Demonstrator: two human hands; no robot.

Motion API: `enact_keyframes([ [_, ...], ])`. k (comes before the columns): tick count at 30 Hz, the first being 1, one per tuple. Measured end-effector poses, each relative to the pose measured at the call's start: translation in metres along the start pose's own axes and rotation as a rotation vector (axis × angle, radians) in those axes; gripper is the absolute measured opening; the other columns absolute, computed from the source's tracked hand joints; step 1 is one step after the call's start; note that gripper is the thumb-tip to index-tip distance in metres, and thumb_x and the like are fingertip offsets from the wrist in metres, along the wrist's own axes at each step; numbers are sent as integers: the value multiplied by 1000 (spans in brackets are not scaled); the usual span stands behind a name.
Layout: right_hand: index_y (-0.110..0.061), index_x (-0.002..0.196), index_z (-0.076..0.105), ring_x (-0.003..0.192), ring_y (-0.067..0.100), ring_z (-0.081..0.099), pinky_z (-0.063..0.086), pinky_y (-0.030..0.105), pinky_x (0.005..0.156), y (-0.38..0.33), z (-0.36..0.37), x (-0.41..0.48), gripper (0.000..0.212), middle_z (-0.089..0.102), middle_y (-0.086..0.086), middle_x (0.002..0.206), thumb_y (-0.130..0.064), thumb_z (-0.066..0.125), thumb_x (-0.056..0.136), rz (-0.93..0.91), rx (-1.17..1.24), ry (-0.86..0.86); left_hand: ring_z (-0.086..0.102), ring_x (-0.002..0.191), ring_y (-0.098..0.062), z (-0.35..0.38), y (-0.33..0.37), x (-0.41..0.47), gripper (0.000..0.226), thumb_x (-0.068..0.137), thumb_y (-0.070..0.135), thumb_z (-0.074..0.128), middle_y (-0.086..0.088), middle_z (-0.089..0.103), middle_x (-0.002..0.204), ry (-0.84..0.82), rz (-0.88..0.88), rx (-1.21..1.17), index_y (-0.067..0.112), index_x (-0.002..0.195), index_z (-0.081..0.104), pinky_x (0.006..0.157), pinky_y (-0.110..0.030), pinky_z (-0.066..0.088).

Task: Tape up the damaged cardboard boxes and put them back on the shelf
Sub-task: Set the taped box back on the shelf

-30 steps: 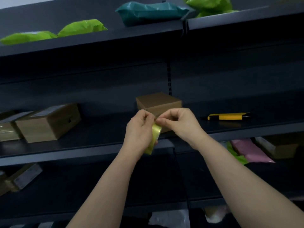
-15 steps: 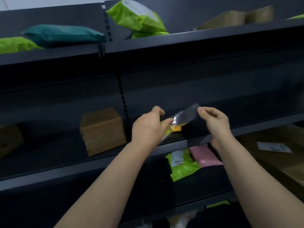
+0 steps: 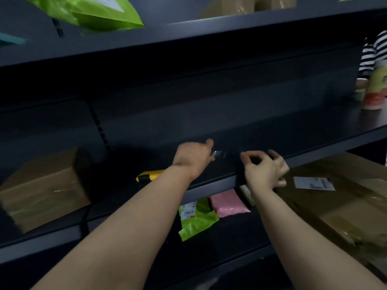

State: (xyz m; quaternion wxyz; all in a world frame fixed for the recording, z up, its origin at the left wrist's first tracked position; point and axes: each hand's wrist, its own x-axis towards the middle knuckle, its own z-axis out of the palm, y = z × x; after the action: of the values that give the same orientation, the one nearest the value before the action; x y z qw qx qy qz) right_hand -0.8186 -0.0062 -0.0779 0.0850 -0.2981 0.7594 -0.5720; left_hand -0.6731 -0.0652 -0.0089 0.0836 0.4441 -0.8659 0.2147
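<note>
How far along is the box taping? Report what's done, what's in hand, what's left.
Done, apparently: the small box sits on the shelf with a glossy taped front. In hand: the left hand and right hand pinch a clear tape strip stretched between them, on no box yet. Left: sticking that strip down, probably on the large labelled box at right; its damage isn't visible.

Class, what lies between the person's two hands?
A strip of clear tape, seemingly stretched from the left hand to the right hand; faint in the head view.
</note>
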Motion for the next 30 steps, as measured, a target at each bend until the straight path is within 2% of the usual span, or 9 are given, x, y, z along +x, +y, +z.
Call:
enact_keyframes([
  [3,-33,92,67,139,28,16,23,52,100,13,14,4,16,32,2,148,-45,68,81,-91,-127,44,66,91,-31,17,3,4,36,102,43,45,-9,71,101,33,8,36,14,123,47,63,-34,41],
  [8,-19,139,39,144,25,12,19,53,106,9,19,5,69,25,7,153,-49,64,83,-66,-20,89,62,102,-31,10,5,5,45,101,50,44,-14,67,110,101,-104,-147,13,126,50,77,-38,44],
  [10,-18,144,32,146,22,8,14,55,109,-1,21,4,66,23,6,156,-42,57,88,-22,92,121,57,108,-32,5,2,1,45,102,48,43,-16,63,116,109,-162,-231,13,130,48,84,-38,43],
  [13,-19,142,36,148,20,5,6,58,111,-16,26,-8,54,25,3,156,-23,50,91,-26,126,182,52,116,-29,0,-9,-7,39,104,40,39,-13,61,122,120,-214,-337,15,135,44,92,-40,44],
  [16,-18,135,42,149,21,7,8,57,112,-35,37,-36,54,32,2,153,-11,52,83,-211,165,228,49,121,-25,-5,-29,-23,36,105,33,38,-6,63,126,187,-215,-403,17,137,43,97,-43,44],
  [21,-15,126,51,146,19,18,17,44,111,-91,73,-105,46,43,2,145,-5,52,81,-508,458,36,57,113,-28,-23,-73,-78,35,98,10,46,-9,67,119,459,-212,-397,9,133,51,87,-46,50],
  [24,-12,125,53,142,19,28,23,37,112,-122,104,-152,41,49,5,139,-2,50,85,-560,586,-115,61,107,-29,-35,-115,-122,40,90,0,50,-8,70,114,520,-269,-316,8,130,56,82,-44,54],
  [27,-12,122,55,128,20,44,35,36,107,-144,134,-195,34,55,4,128,-4,49,89,-588,626,-303,64,94,-36,-44,-163,-168,38,78,0,50,-10,74,95,607,-302,-139,5,112,66,72,-44,55],
  [30,-17,121,55,115,16,53,43,34,99,-155,161,-232,30,57,0,122,-7,49,93,-548,636,-458,60,101,-37,-44,-207,-210,37,74,-3,51,-10,73,97,632,-424,-16,7,106,69,75,-46,49],
])
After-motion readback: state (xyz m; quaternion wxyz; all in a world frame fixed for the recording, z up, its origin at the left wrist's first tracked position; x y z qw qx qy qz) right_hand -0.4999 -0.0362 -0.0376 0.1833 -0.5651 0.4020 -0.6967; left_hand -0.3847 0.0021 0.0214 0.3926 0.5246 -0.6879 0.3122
